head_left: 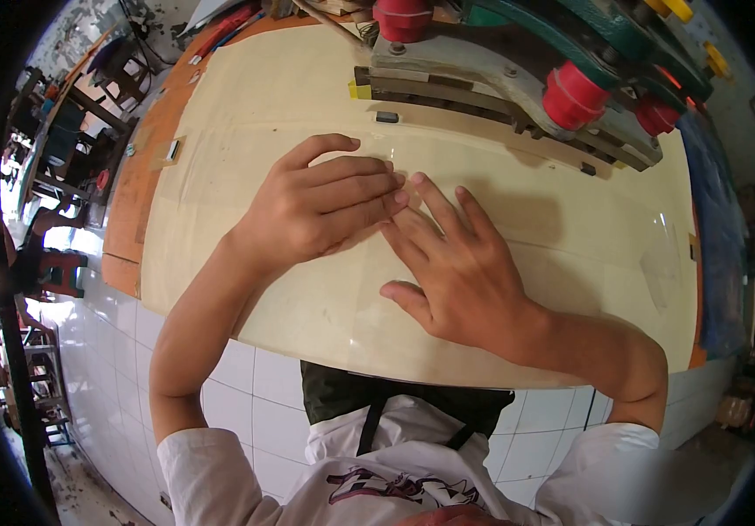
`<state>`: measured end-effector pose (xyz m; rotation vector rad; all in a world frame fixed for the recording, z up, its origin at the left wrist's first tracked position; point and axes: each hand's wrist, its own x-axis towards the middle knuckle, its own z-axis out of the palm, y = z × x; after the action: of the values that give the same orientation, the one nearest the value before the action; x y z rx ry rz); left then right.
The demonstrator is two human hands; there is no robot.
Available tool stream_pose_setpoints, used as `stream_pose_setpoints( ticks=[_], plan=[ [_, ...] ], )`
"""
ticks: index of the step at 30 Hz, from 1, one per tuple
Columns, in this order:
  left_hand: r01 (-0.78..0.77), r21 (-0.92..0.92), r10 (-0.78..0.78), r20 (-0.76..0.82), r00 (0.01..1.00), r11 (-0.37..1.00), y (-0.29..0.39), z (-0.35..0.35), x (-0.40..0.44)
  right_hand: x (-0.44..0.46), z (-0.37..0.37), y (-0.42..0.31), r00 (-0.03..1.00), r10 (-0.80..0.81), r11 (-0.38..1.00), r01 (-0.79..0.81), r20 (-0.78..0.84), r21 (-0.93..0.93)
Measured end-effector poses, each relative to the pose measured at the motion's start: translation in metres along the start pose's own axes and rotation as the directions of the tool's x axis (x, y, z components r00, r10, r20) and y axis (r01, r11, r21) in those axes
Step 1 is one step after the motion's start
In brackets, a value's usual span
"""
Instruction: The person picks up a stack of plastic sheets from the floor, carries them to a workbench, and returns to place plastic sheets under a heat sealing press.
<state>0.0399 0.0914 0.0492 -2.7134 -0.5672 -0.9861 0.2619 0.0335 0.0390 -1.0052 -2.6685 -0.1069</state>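
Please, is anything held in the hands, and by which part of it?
It cannot be told: no held thing is visible, but the left hand and right hand meet over the pale surface, hiding what's between.

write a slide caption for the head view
Bare left hand and bare right hand close together over a glossy cream tabletop.

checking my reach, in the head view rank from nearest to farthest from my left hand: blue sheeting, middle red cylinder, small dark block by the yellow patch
From the left hand:
1. Small dark block: just ahead.
2. Middle red cylinder: ahead and right.
3. Blue sheeting: far right.
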Motion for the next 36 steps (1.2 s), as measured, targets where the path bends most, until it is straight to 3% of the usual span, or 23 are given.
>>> stream_pose_setpoints(
  ticks=[12, 14, 18, 20, 21, 22, 23, 24, 26, 27, 28, 30, 33, 34, 36],
  plan=[
    [-0.016, -0.085, 0.003, -0.159, 0.987, 0.996, -0.003, -0.01, 0.004, 0.0, -0.003, -0.002, 1.0, 0.007, 1.0, -0.007, -0.009, 0.005],
    [-0.002, -0.109, -0.026, -0.253, 0.967, 0.994, -0.006, -0.011, 0.004, -0.001, -0.003, -0.002, 1.0, 0.004, 1.0, -0.004, -0.002, 0.009],
    [0.092, -0.125, -0.118, -0.228, 0.966, 0.988, -0.008, -0.016, -0.007, -0.001, -0.005, -0.001, 1.0, -0.002, 1.0, 0.001, 0.023, 0.019],
    [0.475, -0.222, -0.496, -0.051, 0.867, 0.852, -0.005, -0.019, -0.016, 0.0, -0.006, -0.002, 1.0, -0.001, 1.0, 0.001, 0.025, 0.002],
    [0.475, -0.22, -0.497, -0.053, 0.866, 0.852, -0.007, -0.019, -0.015, 0.0, -0.006, -0.002, 1.0, 0.0, 1.0, 0.0, 0.027, -0.016],
    [0.602, -0.49, -0.673, 0.041, 0.739, 0.631, -0.01, -0.019, -0.013, 0.001, -0.006, -0.003, 1.0, -0.004, 1.0, 0.004, 0.025, -0.016],
    [0.647, -0.69, -0.783, 0.19, 0.593, 0.323, -0.012, -0.019, -0.012, 0.001, -0.007, -0.003, 1.0, 0.003, 1.0, -0.002, 0.026, -0.004],
    [0.648, -0.688, -0.785, 0.186, 0.591, 0.326, -0.012, -0.019, -0.01, 0.001, -0.007, -0.002, 1.0, 0.009, 1.0, -0.009, 0.026, 0.007],
    [0.535, -0.844, -0.817, 0.29, 0.498, 0.026, -0.013, -0.017, -0.008, 0.001, -0.006, -0.002, 1.0, 0.004, 1.0, -0.005, 0.024, 0.008],
    [0.477, -0.878, -0.79, 0.328, 0.517, -0.052, -0.016, -0.018, -0.01, 0.001, -0.005, -0.002, 1.0, 0.006, 1.0, -0.006, 0.027, 0.01],
    [0.478, -0.877, -0.793, 0.326, 0.515, -0.05, -0.016, -0.019, -0.01, 0.001, -0.005, -0.002, 1.0, 0.002, 1.0, -0.002, 0.025, 0.011],
    [0.416, -0.885, -0.8, 0.4, 0.447, -0.211, -0.014, -0.021, -0.005, 0.001, -0.006, -0.001, 0.999, 0.004, 1.0, -0.004, 0.035, 0.003],
    [0.375, -0.876, -0.801, 0.448, 0.397, -0.304, -0.011, -0.023, 0.0, 0.0, -0.005, -0.002, 0.999, 0.009, 1.0, -0.009, 0.034, 0.001],
    [0.374, -0.876, -0.802, 0.447, 0.397, -0.304, -0.014, -0.021, -0.004, 0.0, -0.005, -0.002, 0.999, 0.008, 1.0, -0.008, 0.034, 0.001],
    [0.509, -0.848, -0.796, 0.405, 0.449, -0.145, -0.021, -0.018, -0.013, 0.0, -0.005, -0.002, 0.999, 0.014, 1.0, -0.014, 0.03, 0.012]
  ],
)
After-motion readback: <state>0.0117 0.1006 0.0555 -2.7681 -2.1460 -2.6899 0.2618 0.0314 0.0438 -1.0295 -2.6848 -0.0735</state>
